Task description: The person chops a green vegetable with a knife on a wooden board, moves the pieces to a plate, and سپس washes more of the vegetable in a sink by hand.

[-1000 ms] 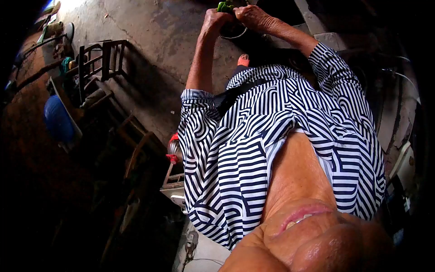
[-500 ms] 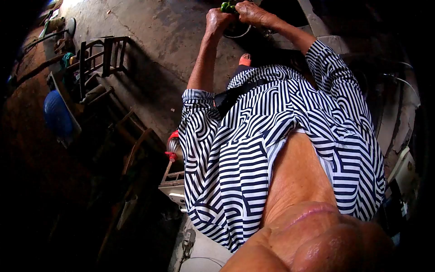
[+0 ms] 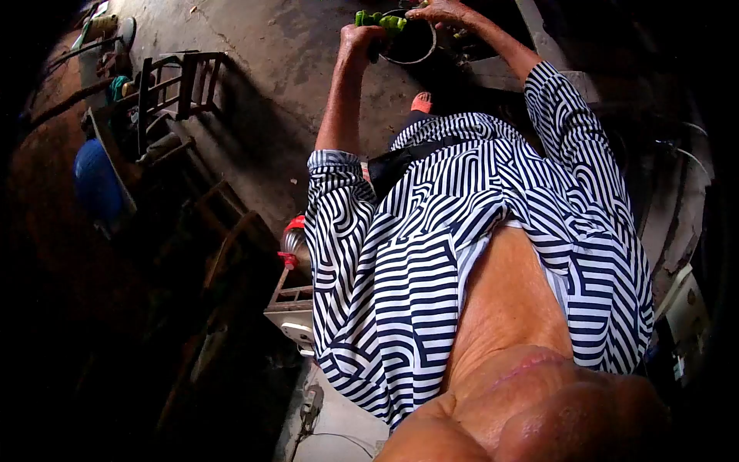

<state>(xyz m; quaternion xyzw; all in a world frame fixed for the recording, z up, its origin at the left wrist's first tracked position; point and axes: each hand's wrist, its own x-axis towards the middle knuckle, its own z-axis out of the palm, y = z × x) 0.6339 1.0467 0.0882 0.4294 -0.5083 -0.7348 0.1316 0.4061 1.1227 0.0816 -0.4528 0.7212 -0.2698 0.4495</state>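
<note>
At the top of the head view my left hand (image 3: 360,37) is closed around a bunch of green leaves (image 3: 382,21); their exact kind is unclear. The leaves stick out above the fist, beside the rim of a dark round pot (image 3: 433,51). My right hand (image 3: 443,12) is over the pot's far right side, its fingers stretched out and apart. Nothing plain shows in those fingers, though the image edge and shade hide part of them. The pot's inside is too dark to make out.
A dark slatted wooden stool (image 3: 185,86) stands on the concrete floor (image 3: 265,69) to the left. Farther left is a blue rounded object (image 3: 98,180). A clear bottle with red parts (image 3: 292,239) is by my left side. An orange-covered foot (image 3: 420,102) shows below the pot.
My hands were together at the green leaves and are now apart. The left has shifted slightly left and down with the leaves; the right has moved right and up. More of the pot shows.
</note>
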